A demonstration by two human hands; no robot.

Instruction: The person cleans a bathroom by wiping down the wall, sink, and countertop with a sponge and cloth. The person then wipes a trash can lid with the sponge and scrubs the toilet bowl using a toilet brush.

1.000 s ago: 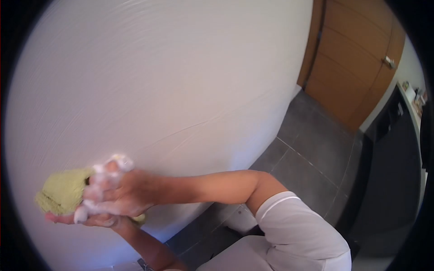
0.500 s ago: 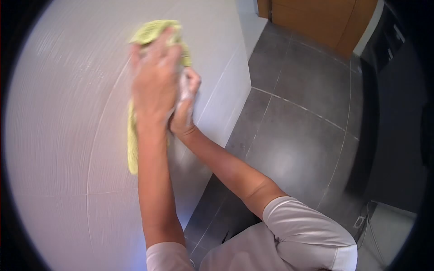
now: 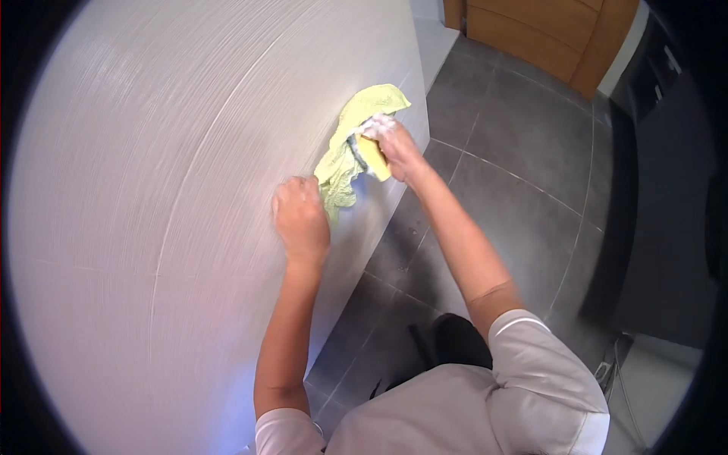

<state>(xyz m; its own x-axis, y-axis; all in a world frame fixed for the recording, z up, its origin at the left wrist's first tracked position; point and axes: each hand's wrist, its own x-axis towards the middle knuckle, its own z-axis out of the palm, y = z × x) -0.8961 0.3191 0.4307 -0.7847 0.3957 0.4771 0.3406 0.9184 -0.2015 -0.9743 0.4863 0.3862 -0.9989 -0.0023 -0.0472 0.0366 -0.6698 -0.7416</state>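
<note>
Pinching the cloth (image 3: 341, 161), the left hand (image 3: 302, 221) has parted from the right hand (image 3: 399, 152), clamped on a yellow sponge (image 3: 373, 158).

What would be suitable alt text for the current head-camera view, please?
A person's left hand grips a yellow-green cloth by a pale, ridged wall, while the right hand, with white foam on it, holds a yellow sponge beside the cloth. Grey floor tiles and part of a wooden door show at upper right.
</note>
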